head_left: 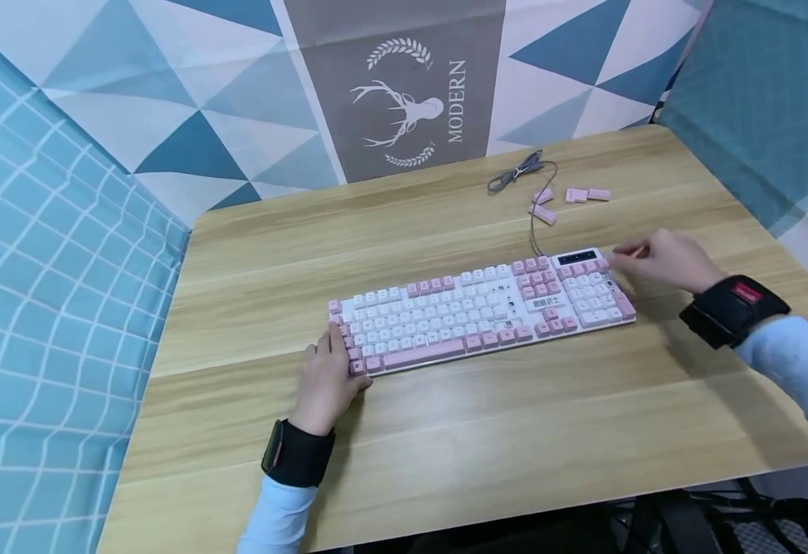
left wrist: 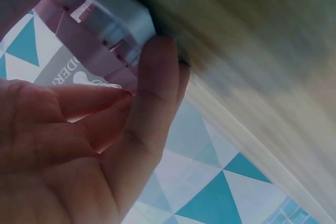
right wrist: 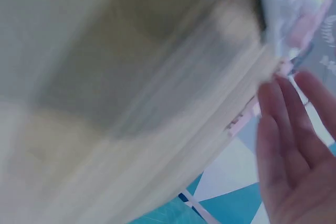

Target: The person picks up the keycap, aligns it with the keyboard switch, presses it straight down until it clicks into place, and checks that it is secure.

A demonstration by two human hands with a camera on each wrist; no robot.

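A white and pink computer keyboard (head_left: 439, 315) lies slightly slanted on the wooden table. My left hand (head_left: 324, 381) grips its left end, thumb at the front corner and fingers along the side. In the left wrist view the hand (left wrist: 110, 124) is bent round the keyboard corner (left wrist: 105, 24). At the far right corner, my right hand (head_left: 667, 258) has its fingertips close beside the pink keys. The right wrist view shows this hand (right wrist: 294, 145) with nearly straight fingers by the keyboard edge (right wrist: 270, 14). Several keycaps are absent, leaving dark switches (head_left: 511, 304).
Several loose pink keycaps (head_left: 575, 195) lie on the table (head_left: 293, 238) behind the keyboard's right half. The grey cable (head_left: 532, 231) runs back to a tied bundle (head_left: 515, 172). Patterned cloth (head_left: 238, 92) stands along the back edge.
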